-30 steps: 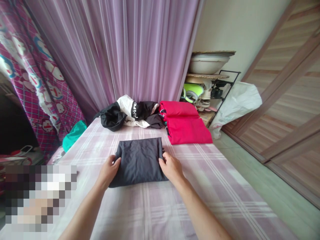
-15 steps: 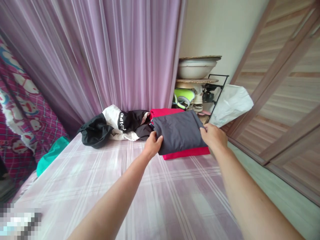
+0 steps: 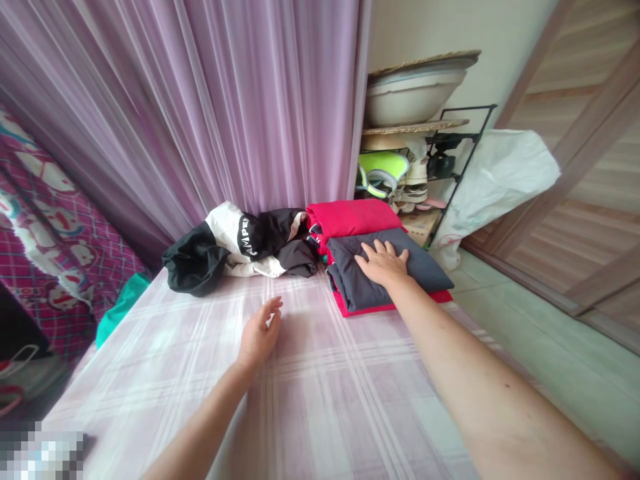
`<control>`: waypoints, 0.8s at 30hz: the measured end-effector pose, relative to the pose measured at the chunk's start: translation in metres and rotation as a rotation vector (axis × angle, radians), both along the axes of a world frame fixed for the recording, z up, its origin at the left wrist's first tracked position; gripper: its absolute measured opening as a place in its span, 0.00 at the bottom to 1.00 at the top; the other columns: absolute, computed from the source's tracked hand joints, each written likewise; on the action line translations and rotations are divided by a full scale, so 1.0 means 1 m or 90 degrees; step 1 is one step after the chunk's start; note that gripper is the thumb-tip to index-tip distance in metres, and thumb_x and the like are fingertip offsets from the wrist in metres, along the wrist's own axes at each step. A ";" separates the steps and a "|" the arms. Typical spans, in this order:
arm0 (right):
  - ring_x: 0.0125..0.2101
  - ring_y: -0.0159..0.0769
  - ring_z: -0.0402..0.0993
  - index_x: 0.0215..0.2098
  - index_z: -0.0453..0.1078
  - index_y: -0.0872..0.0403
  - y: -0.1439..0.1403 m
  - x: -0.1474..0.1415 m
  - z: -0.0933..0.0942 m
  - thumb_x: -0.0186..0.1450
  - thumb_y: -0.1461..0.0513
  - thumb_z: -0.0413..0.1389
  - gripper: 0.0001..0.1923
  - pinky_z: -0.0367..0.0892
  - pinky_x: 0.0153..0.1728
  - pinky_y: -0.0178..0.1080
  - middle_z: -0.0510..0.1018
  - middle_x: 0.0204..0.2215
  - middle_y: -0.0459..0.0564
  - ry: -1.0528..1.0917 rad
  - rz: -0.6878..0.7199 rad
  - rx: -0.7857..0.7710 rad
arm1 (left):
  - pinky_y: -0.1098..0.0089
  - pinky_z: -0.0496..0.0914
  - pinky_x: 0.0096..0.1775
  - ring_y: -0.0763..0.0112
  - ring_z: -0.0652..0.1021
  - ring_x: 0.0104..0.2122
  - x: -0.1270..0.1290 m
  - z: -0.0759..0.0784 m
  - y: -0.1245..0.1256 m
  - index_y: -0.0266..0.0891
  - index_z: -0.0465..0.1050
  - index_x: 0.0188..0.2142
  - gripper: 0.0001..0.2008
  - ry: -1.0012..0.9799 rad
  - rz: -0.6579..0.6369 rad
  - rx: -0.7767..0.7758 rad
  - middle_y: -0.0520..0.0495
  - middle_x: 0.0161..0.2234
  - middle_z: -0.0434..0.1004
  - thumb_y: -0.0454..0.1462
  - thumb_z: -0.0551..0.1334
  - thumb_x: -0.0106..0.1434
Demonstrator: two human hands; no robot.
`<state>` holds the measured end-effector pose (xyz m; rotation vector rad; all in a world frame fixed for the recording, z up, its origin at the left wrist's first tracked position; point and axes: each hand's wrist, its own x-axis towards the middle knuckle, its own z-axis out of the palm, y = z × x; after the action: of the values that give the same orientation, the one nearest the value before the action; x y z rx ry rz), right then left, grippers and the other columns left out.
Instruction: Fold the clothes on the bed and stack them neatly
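Observation:
A folded dark grey garment (image 3: pixel 425 270) lies on top of a folded red garment (image 3: pixel 350 217) at the far right of the checked pink bed sheet (image 3: pixel 325 400). My right hand (image 3: pixel 383 262) rests flat on the grey garment, palm down, fingers spread. My left hand (image 3: pixel 259 333) hovers open just above the sheet, left of the stack and holding nothing. A crumpled black and white garment (image 3: pixel 240 243) lies in a heap at the far edge, left of the red one.
A purple curtain (image 3: pixel 225 100) hangs behind the bed. A metal rack (image 3: pixel 450 133) with a large basin (image 3: pixel 415 90) and shoes stands at the right, beside a white plastic bag (image 3: pixel 500 180). A teal cloth (image 3: pixel 120 307) lies at the bed's left edge.
Both hands carried the folded grey garment from the middle of the bed onto the red stack. The left hand let go and drew back; the right hand now lies flat on it.

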<state>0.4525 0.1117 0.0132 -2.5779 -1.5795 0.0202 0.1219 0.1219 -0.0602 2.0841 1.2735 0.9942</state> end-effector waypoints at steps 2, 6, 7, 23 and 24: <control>0.68 0.52 0.45 0.69 0.54 0.43 0.000 0.001 -0.002 0.71 0.44 0.34 0.32 0.42 0.61 0.69 0.52 0.70 0.53 -0.010 -0.004 0.010 | 0.60 0.74 0.47 0.64 0.80 0.44 -0.009 0.004 0.017 0.44 0.70 0.53 0.17 0.058 0.041 0.032 0.44 0.48 0.80 0.41 0.56 0.65; 0.67 0.51 0.45 0.69 0.54 0.44 -0.004 0.001 -0.004 0.71 0.45 0.34 0.32 0.43 0.61 0.68 0.53 0.70 0.53 -0.028 -0.007 0.033 | 0.57 0.71 0.52 0.56 0.76 0.52 0.013 0.030 0.046 0.41 0.67 0.57 0.23 0.174 0.079 0.136 0.39 0.55 0.74 0.42 0.62 0.62; 0.67 0.51 0.46 0.69 0.54 0.44 -0.005 0.001 -0.005 0.71 0.45 0.34 0.32 0.43 0.61 0.68 0.53 0.70 0.53 -0.031 -0.007 0.037 | 0.56 0.70 0.53 0.55 0.74 0.54 0.024 0.038 0.051 0.39 0.67 0.58 0.25 0.197 0.080 0.159 0.38 0.56 0.73 0.42 0.63 0.62; 0.67 0.52 0.48 0.68 0.56 0.46 -0.007 -0.001 -0.006 0.71 0.46 0.37 0.31 0.44 0.61 0.67 0.56 0.68 0.56 -0.037 0.002 0.069 | 0.64 0.64 0.57 0.60 0.74 0.55 0.048 0.082 0.074 0.42 0.73 0.51 0.15 0.366 -0.017 0.136 0.42 0.54 0.76 0.39 0.58 0.66; 0.67 0.52 0.48 0.68 0.56 0.46 -0.007 -0.002 -0.007 0.71 0.46 0.37 0.31 0.44 0.61 0.67 0.56 0.68 0.56 -0.039 0.001 0.071 | 0.63 0.63 0.58 0.59 0.72 0.57 0.048 0.083 0.072 0.42 0.70 0.55 0.19 0.368 -0.011 0.135 0.41 0.57 0.74 0.40 0.60 0.65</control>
<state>0.4509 0.1045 0.0065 -2.5148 -1.5561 -0.1425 0.1703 0.1934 0.0225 2.6641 1.4572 0.5450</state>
